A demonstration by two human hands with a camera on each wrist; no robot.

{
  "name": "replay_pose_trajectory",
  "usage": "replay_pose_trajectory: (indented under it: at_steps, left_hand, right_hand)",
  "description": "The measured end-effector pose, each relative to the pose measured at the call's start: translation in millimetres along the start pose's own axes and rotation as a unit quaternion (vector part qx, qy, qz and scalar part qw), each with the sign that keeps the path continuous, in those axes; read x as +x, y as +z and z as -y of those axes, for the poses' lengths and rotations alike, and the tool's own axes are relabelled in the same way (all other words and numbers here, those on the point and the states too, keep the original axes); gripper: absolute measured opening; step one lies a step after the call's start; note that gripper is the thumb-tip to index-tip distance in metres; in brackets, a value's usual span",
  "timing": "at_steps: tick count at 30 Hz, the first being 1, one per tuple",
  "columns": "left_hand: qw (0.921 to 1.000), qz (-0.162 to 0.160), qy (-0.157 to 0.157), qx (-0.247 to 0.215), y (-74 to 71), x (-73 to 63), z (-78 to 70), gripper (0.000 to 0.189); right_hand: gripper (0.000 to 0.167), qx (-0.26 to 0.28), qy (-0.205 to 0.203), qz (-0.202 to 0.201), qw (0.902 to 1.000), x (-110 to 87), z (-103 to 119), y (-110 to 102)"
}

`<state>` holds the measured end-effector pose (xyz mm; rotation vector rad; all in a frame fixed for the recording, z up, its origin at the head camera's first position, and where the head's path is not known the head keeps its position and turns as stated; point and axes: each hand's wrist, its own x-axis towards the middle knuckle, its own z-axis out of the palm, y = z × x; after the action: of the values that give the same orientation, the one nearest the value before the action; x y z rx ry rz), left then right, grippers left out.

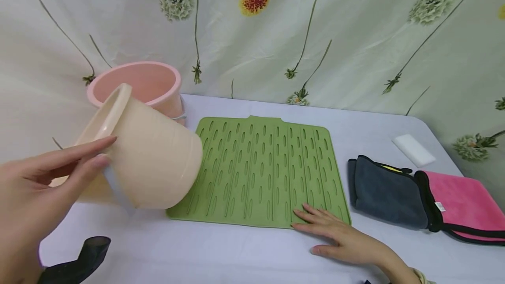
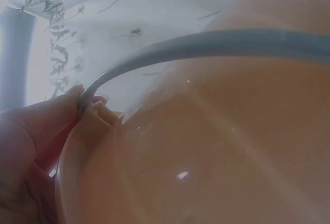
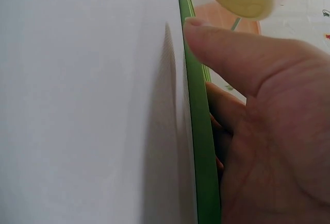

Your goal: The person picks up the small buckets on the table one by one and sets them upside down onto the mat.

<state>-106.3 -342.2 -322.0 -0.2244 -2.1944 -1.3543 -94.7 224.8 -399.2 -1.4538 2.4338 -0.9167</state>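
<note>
My left hand (image 1: 43,187) grips a cream plastic bucket (image 1: 158,157) by its rim, at the spot where the grey-blue handle (image 2: 221,44) joins it. Tilted on its side, the bucket has its mouth toward the left and its base over the left part of a green ridged drying mat (image 1: 272,170). At the mat's front right edge rests my right hand (image 1: 343,236), fingers spread and laid on the surface. In the right wrist view, the thumb of that hand lies by the mat's green edge (image 3: 198,131).
Behind the cream bucket stands a pink bucket (image 1: 173,86). On the right lie a folded dark grey cloth (image 1: 386,192), a pink cloth (image 1: 465,200) with black trim and a white sponge block (image 1: 414,149). A black curved object (image 1: 84,257) shows at front left.
</note>
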Motion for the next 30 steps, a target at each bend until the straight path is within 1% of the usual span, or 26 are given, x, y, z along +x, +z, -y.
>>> replay_pose_trajectory:
  at_steps: [2, 3, 4, 5, 6, 7, 8, 9, 11, 12, 14, 15, 16, 18, 19, 20, 22, 23, 24, 25, 27, 29, 30]
  left_hand:
    - [0.9994, 0.006, -0.032, -0.016, 27.0, -3.3, -73.2, 0.043]
    - [0.9981, 0.008, -0.05, -0.035, 38.7, -4.7, -103.6, 0.041]
    - [0.9965, 0.008, -0.061, -0.057, 48.3, -5.3, -128.4, 0.039]
    - [0.9939, 0.01, -0.064, -0.09, 55.1, -4.7, -143.1, 0.038]
    - [0.9886, 0.015, -0.067, -0.134, 60.0, -4.1, -152.7, 0.037]
    - [0.9843, 0.021, -0.065, -0.163, 64.3, -2.4, -158.4, 0.036]
    - [0.9814, 0.026, -0.063, -0.18, 67.5, -0.5, -160.9, 0.035]
    - [0.9758, 0.037, -0.06, -0.207, 70.2, 1.5, -161.0, 0.035]
    - [0.9673, 0.058, -0.046, -0.242, 75.6, 6.3, -159.7, 0.033]
    - [0.9612, 0.069, -0.038, -0.264, 78.4, 9.0, -157.6, 0.033]
    - [0.9536, 0.082, -0.011, -0.29, 84.9, 15.0, -154.9, 0.031]
    - [0.9473, 0.09, 0.002, -0.307, 88.3, 17.6, -152.7, 0.031]
    - [0.9433, 0.095, 0.015, -0.318, 91.8, 19.9, -150.8, 0.029]
    - [0.9301, 0.113, 0.04, -0.347, 98.6, 23.7, -146.0, 0.028]
    - [0.9272, 0.119, 0.049, -0.352, 102.0, 24.6, -144.4, 0.027]
    - [0.9237, 0.128, 0.052, -0.357, 105.2, 25.4, -142.6, 0.026]
    - [0.9136, 0.147, 0.06, -0.374, 111.4, 26.8, -138.9, 0.025]
    - [0.9068, 0.158, 0.062, -0.386, 114.3, 27.5, -137.0, 0.025]
    - [0.9019, 0.165, 0.064, -0.394, 117.5, 28.3, -135.2, 0.025]
    - [0.8988, 0.172, 0.065, -0.398, 120.3, 29.2, -133.6, 0.025]
    - [0.8889, 0.185, 0.067, -0.414, 125.9, 31.1, -128.9, 0.025]
    - [0.8779, 0.196, 0.067, -0.432, 131.2, 32.3, -123.6, 0.026]
    - [0.8748, 0.198, 0.063, -0.438, 133.6, 32.4, -121.1, 0.026]
  right_hand:
    - [0.052, 0.007, 0.009, 0.002, 0.9999, 0.0, 0, 0]
    - [0.052, 0.006, 0.007, 0.002, 1.0, 0.1, 0, 0]
    - [0.052, 0.006, 0.008, 0.001, 1.0, 0.4, 0, 0]
    - [0.052, 0.005, 0.008, 0.001, 1.0, 0.7, 0, 1]
    - [0.052, 0.009, 0.013, 0.003, 0.9999, 0.9, 0, 1]
    - [0.053, 0.01, 0.015, 0.003, 0.9998, 1.2, -1, 1]
    - [0.052, 0.006, 0.013, 0.003, 0.9999, 1.4, -1, 2]
    - [0.052, 0.001, 0.01, 0.002, 1.0, 1.6, -1, 2]
    - [0.052, 0.0, 0.01, 0.003, 1.0, 1.8, -1, 2]
    - [0.052, 0.003, 0.013, 0.004, 0.9999, 1.8, -2, 2]
    - [0.051, -0.005, 0.001, 0.001, 1.0, 2.2, -2, 2]
    - [0.051, -0.006, -0.002, -0.001, 1.0, 2.4, -2, 2]
    - [0.051, -0.006, -0.005, -0.002, 1.0, 2.4, -1, 2]
    - [0.05, -0.004, -0.003, -0.004, 1.0, 2.4, -1, 2]
    - [0.05, -0.003, 0.0, -0.007, 1.0, 2.3, 0, 1]
    - [0.05, 0.006, 0.012, -0.008, 0.9999, 2.1, 1, 1]
    - [0.051, 0.03, 0.045, -0.013, 0.9984, 2.0, 3, -2]
    - [0.052, 0.042, 0.066, -0.018, 0.9968, 2.5, 4, -4]
    - [0.054, 0.055, 0.087, -0.024, 0.9944, 3.5, 6, -7]
    - [0.057, 0.064, 0.103, -0.033, 0.9921, 5.1, 7, -11]
    - [0.065, 0.086, 0.112, -0.059, 0.9882, 10.5, 7, -18]
    - [0.075, 0.124, 0.099, -0.088, 0.9834, 18.7, 6, -26]
    - [0.079, 0.146, 0.086, -0.103, 0.98, 23.2, 5, -29]
